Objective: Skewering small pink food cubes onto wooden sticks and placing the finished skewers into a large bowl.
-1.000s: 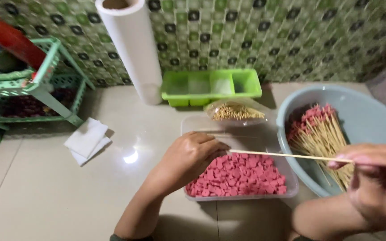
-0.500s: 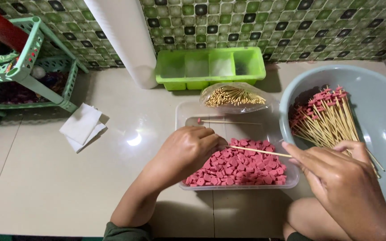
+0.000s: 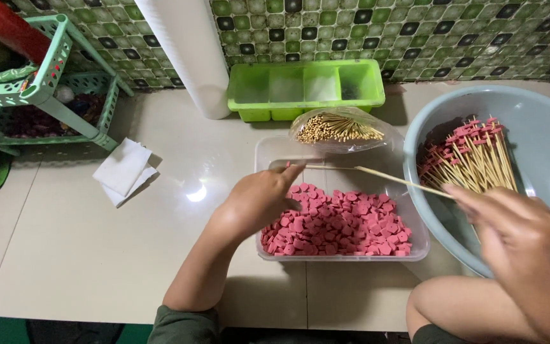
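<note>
Right hand (image 3: 529, 255) gripped bare skewer (image 3: 377, 174) | left hand (image 3: 259, 200) picked among pink slices (image 3: 338, 223) | basin (image 3: 542, 127) part-filled with finished skewers (image 3: 472, 159); many slices remained

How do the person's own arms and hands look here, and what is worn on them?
Both are bare: no gloves, rings, watch or bracelet can be seen on the left hand or the right hand. The left forearm is uncovered up to the elbow, where a dark green sleeve begins. The right hand is blurred, so small details there cannot be told; no sleeve shows on that side.
</note>
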